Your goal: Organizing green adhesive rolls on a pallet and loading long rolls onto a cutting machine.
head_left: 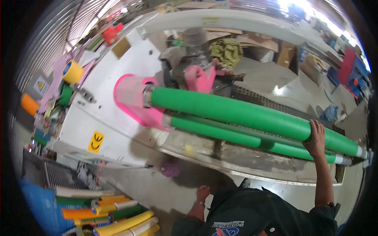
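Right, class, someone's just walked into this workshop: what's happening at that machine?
A person stands at a white machine that carries two long green rolls. Their right hand rests on the upper green roll near its far end; the thinner green roll lies just below. Their left hand hangs empty by their side. Coloured rolls are stacked on the floor.

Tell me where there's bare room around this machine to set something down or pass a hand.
Bare white panel lies between the pink guard and the yellow sticker. Grey floor is open around the left hand. It is crowded at the rolls pile lower left; the right hand grips the thick green roller.
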### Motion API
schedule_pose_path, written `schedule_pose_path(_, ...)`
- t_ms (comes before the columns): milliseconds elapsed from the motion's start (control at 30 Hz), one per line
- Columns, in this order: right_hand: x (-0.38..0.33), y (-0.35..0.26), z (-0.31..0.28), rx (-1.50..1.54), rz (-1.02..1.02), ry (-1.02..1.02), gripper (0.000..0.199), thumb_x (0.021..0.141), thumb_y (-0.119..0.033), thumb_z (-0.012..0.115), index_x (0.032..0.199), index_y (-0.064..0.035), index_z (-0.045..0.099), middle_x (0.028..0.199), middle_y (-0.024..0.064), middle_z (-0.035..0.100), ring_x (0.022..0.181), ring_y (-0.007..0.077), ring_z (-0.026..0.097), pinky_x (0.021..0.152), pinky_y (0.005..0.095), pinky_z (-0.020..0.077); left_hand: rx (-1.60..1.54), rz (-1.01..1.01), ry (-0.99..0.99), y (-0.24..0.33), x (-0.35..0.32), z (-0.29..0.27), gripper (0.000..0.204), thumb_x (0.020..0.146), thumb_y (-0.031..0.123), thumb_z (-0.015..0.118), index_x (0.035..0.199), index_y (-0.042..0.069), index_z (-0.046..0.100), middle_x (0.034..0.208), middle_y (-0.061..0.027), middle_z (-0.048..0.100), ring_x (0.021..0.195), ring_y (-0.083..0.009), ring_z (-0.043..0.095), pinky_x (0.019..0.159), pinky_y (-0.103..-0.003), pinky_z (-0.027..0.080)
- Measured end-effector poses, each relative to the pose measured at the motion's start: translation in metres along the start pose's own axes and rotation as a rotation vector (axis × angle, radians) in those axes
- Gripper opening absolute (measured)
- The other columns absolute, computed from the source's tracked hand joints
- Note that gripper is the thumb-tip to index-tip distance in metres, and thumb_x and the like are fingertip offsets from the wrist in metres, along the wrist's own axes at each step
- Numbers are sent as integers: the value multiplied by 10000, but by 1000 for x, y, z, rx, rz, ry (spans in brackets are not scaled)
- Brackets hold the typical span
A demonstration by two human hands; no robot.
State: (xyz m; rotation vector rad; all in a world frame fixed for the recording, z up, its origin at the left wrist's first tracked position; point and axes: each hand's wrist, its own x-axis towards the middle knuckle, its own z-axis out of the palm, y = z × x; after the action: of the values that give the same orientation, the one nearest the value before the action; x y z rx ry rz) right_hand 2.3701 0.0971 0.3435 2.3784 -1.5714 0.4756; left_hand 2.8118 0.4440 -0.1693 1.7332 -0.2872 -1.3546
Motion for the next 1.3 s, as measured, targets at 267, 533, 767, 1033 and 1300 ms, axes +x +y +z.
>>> schedule_pose_path(267,-2,7,-5,-12,15,-30,951,523,-121,860,1370,-75,430,1345,168,491,1287,379,441,1107,514,337,-368,-28,-226,32,-10,7,144,838,221,673,808,81,691,692,-100,654,657,-256,677,628,-385,554)
schedule_pose_path(533,2,2,0,26,-3,-7,944,520,-94,852,1367,-70,438,1349,171,491,1299,379,436,1119,509,331,-14,194,-123,25,-11,-3,218,827,253,728,829,38,689,730,-71,671,633,-183,672,569,-317,547)
schedule_pose_path(767,-6,9,9,-19,-27,43,939,539,-42,821,1394,-52,434,1372,180,486,1295,402,442,1133,518,320,-358,-44,-131,21,-7,13,254,908,241,623,1009,10,657,836,-145,647,665,-240,632,548,-362,500)
schedule_pose_path(1033,0,6,14,-49,-60,46,935,558,-52,823,1403,-47,420,1362,175,498,1299,379,450,1114,509,344,-383,-36,-51,15,-16,11,267,845,165,714,1029,-11,636,743,-85,644,621,-174,625,547,-319,515)
schedule_pose_path(1300,-2,5,11,-46,-49,34,953,543,-55,839,1402,-46,425,1366,175,496,1304,387,443,1122,514,339,-401,-112,-129,12,-5,5,322,836,216,703,1068,-3,661,768,-94,682,676,-209,677,612,-340,553)
